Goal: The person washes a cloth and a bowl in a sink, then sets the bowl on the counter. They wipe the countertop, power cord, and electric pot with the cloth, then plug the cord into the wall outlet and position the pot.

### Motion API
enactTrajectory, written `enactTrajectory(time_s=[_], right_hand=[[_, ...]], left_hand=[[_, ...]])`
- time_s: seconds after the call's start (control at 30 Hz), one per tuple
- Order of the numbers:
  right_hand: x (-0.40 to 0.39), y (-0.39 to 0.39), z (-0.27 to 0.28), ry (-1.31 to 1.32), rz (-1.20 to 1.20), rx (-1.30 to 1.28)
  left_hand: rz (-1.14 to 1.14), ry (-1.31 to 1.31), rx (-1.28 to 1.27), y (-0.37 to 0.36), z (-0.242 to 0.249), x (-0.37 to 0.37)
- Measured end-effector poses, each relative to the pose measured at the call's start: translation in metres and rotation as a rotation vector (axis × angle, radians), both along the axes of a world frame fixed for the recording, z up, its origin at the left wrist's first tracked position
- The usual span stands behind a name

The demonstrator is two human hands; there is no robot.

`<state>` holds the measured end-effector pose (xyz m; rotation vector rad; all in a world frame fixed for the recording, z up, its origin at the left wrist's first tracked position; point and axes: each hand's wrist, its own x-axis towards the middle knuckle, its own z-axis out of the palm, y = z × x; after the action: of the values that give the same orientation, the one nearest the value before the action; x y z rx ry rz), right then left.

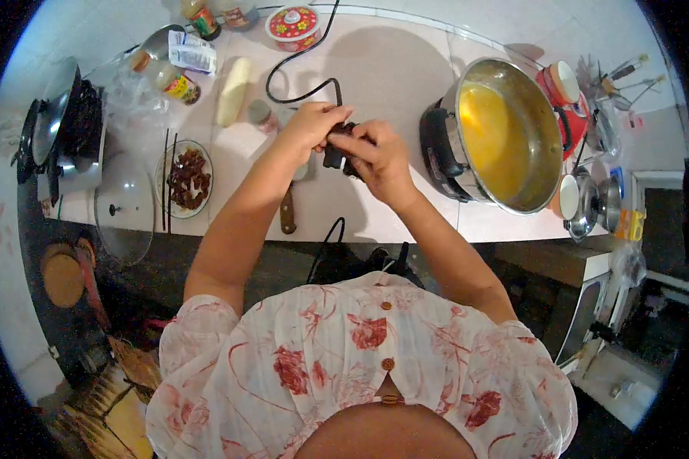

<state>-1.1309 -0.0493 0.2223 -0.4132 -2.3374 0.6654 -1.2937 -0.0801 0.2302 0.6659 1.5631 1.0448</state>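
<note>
My left hand (314, 128) and my right hand (381, 157) meet above the middle of the counter. Between them is a dark bundle with a blocky black end, which looks like a folded power cord (334, 159). My left hand pinches its upper part, while the fingers of my right hand close around its right side. A black cord (302, 98) runs from the bundle toward the back wall. Below my left wrist lies a knife with a wooden handle (287, 213), its blade partly hidden by my arm. A small spice jar (262, 116) stands left of my left hand.
At right sits an electric pot (471, 157) of yellow liquid, with bowls (564, 83) beside it. On the left are a plate of dark meat pieces (187, 180), chopsticks (168, 183), a glass lid (126, 214), a peeled white vegetable (233, 92) and a sauce jar (172, 83).
</note>
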Motion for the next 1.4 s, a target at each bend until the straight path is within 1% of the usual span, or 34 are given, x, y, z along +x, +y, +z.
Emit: enactTrajectory(time_s=[0.03,0.07,0.13,0.17,0.2,0.27,0.3,0.33,0.43,0.47,0.53,0.57,0.6,0.63,0.67,0.7,0.73,0.8,0.87,0.9,0.93,0.97,1.0,1.07,1.1,1.13,1.2,1.23,1.27,1.33,1.37,1.4], right_hand=[[0.001,-0.003,0.003,-0.045,0.007,0.028],[0.004,-0.004,0.001,-0.045,0.006,0.035],[0.008,-0.001,-0.013,-0.014,0.014,-0.037],[0.010,-0.004,-0.020,-0.022,-0.034,-0.056],[0.014,-0.007,-0.023,-0.066,-0.069,-0.085],[0.025,-0.010,-0.039,-0.139,-0.108,-0.141],[0.028,-0.011,-0.049,-0.128,-0.127,-0.192],[0.032,-0.010,-0.057,-0.115,-0.145,-0.240],[0.032,-0.011,-0.065,-0.272,-0.286,-0.249],[0.029,-0.005,-0.069,-0.326,-0.325,-0.238],[0.023,0.010,-0.088,-0.397,-0.331,-0.009],[0.016,0.004,-0.080,-0.410,-0.385,0.064],[0.007,-0.005,-0.061,-0.426,-0.440,0.124],[-0.001,-0.010,-0.029,-0.260,-0.358,0.004],[-0.005,-0.016,0.002,-0.102,-0.268,-0.119],[-0.006,-0.013,0.027,-0.022,-0.175,-0.426],[-0.005,-0.009,0.052,-0.008,-0.181,-0.406],[-0.002,0.003,0.099,0.118,-0.241,-0.513],[-0.006,0.020,0.142,0.214,-0.329,-0.246],[-0.013,0.035,0.153,0.220,-0.328,-0.235],[-0.020,0.053,0.161,0.213,-0.288,-0.065],[-0.025,0.066,0.167,0.204,-0.248,0.104],[-0.027,0.075,0.176,0.208,-0.244,0.116],[-0.028,0.088,0.188,-0.054,0.185,-0.314],[-0.031,0.088,0.189,0.003,0.213,-0.299],[-0.032,0.090,0.185,0.004,0.215,-0.293],[-0.030,0.099,0.172,-0.005,0.239,-0.546],[-0.027,0.102,0.166,-0.060,0.245,-0.627],[-0.025,0.101,0.159,-0.065,0.252,-0.623],[-0.025,0.096,0.146,-0.120,0.202,-0.364],[-0.030,0.092,0.145,-0.064,0.220,-0.242],[-0.037,0.089,0.146,-0.063,0.233,-0.242]], left_hand=[[0.043,-0.097,0.024,0.002,-0.001,-0.001],[0.041,-0.096,0.031,0.001,0.001,0.000],[0.029,-0.127,-0.023,-0.001,0.008,-0.002],[0.074,-0.250,0.019,0.006,-0.022,-0.005],[0.049,-0.301,0.032,0.006,-0.034,-0.012],[-0.018,-0.160,-0.012,0.001,0.003,-0.012],[-0.002,-0.157,0.023,0.000,0.010,-0.010],[-0.036,-0.085,0.073,0.001,0.007,-0.013],[-0.221,0.151,0.103,0.001,0.021,-0.023],[-0.301,0.231,0.142,0.004,0.024,-0.027],[-0.375,0.310,0.188,0.008,0.031,-0.030],[-0.442,0.494,0.271,0.009,0.040,-0.034],[-0.505,0.677,0.340,0.010,0.049,-0.038],[-0.502,0.701,0.373,0.011,0.063,-0.042],[-0.554,0.725,0.333,0.008,0.078,-0.044],[-0.607,0.749,0.289,0.005,0.093,-0.046],[-0.609,0.765,0.309,0.002,0.106,-0.048],[-0.590,0.623,0.389,-0.010,0.132,-0.051],[-0.576,0.613,0.407,-0.020,0.163,-0.051],[-0.519,0.621,0.495,-0.022,0.172,-0.052],[-0.458,0.627,0.584,-0.024,0.177,-0.054],[-0.397,0.579,0.641,-0.022,0.176,-0.056],[-0.392,0.585,0.652,-0.023,0.182,-0.058],[-0.266,0.564,0.803,-0.024,0.198,-0.062],[-0.189,0.532,0.783,-0.024,0.198,-0.067],[-0.187,0.535,0.789,-0.024,0.198,-0.072],[0.072,0.262,0.754,-0.026,0.196,-0.086],[0.106,0.223,0.785,-0.025,0.188,-0.096],[0.115,0.224,0.789,-0.026,0.183,-0.100],[0.143,0.233,0.754,-0.032,0.178,-0.104],[0.100,0.271,0.670,-0.035,0.182,-0.100],[0.112,0.278,0.668,-0.037,0.183,-0.097]])
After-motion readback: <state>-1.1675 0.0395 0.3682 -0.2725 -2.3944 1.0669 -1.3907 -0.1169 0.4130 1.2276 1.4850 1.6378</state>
